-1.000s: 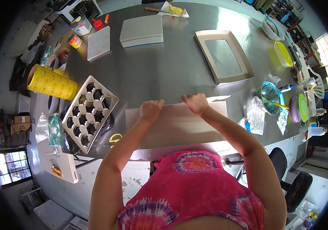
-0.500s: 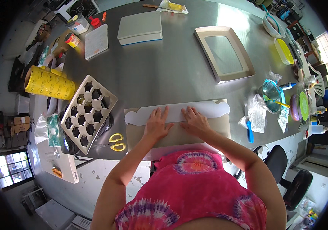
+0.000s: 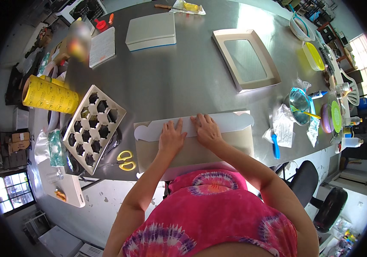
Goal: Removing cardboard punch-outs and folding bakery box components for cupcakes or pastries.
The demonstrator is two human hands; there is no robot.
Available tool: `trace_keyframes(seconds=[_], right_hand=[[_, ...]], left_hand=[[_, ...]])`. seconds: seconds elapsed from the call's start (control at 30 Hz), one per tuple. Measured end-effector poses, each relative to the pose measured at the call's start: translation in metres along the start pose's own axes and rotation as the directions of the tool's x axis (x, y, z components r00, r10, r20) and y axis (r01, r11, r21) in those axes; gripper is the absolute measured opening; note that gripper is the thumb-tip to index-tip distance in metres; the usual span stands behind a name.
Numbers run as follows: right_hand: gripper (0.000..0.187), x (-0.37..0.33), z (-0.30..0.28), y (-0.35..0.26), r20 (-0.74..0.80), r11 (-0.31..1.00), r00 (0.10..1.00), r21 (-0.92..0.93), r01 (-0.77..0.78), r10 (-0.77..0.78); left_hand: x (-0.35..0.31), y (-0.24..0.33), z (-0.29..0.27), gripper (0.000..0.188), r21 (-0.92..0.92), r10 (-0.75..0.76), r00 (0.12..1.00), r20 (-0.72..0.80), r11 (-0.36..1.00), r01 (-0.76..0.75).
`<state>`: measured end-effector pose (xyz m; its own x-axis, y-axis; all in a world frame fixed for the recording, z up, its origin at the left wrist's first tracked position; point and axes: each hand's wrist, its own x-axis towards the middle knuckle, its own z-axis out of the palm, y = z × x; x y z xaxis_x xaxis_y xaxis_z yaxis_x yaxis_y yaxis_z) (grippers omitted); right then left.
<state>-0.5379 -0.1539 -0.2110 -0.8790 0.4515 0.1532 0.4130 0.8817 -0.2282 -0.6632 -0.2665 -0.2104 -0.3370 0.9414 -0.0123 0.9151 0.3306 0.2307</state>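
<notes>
On the near edge of the metal table lies a flat cardboard box blank [image 3: 183,154], grey-brown on its upper face. A white flap [image 3: 228,123] with rounded ends lies folded over along its far side. My left hand [image 3: 172,138] rests on the flap left of its middle, fingers stretched out. Just to its right my right hand [image 3: 207,129] presses on the same flap, with its fingers reaching to the far fold. Neither hand grips anything. The blank's near edge, with a white strip, runs up against my pink top.
Yellow-handled scissors [image 3: 126,160] and a cardboard insert with several holes [image 3: 93,128] lie left, beside a yellow roll [image 3: 50,94]. Farther off are a closed box [image 3: 151,30] and a windowed box lid [image 3: 230,60]. A glass bowl [image 3: 300,105] and blue-handled tool [image 3: 275,147] lie right.
The whole view has shifted slightly. My right hand has slid a little left along the flap, closer to my left hand. Both hands stay on the flap.
</notes>
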Motion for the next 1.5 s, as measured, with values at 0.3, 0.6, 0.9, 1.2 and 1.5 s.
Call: trace_keyframes(seconds=[0.3,0.6,0.9,1.2,1.5], right_hand=[[0.039,-0.034,-0.01,0.065,-0.087,0.99,0.992,0.117,-0.084,0.094],[0.045,-0.04,-0.014,0.061,-0.036,0.982,0.986,0.106,-0.159,0.163],[0.045,-0.052,-0.003,0.053,0.049,0.95,0.949,0.007,-0.313,0.312],[0.052,-0.041,0.001,0.047,0.121,0.924,0.919,-0.118,-0.363,0.376],[0.069,-0.039,-0.039,0.057,0.249,0.941,0.931,0.14,-0.308,0.268]], left_hand=[[0.0,0.0,-0.001,0.064,-0.048,-0.11,0.993,-0.038,0.993,0.108],[0.004,-0.006,-0.014,0.074,-0.123,-0.105,0.988,0.111,0.985,0.118],[-0.008,-0.011,-0.01,0.076,-0.13,-0.22,0.973,0.066,0.965,0.227],[0.003,-0.007,-0.017,0.08,-0.062,-0.225,0.962,0.157,0.97,0.237],[0.005,-0.014,-0.025,0.086,-0.069,-0.183,0.967,0.179,0.978,0.198]])
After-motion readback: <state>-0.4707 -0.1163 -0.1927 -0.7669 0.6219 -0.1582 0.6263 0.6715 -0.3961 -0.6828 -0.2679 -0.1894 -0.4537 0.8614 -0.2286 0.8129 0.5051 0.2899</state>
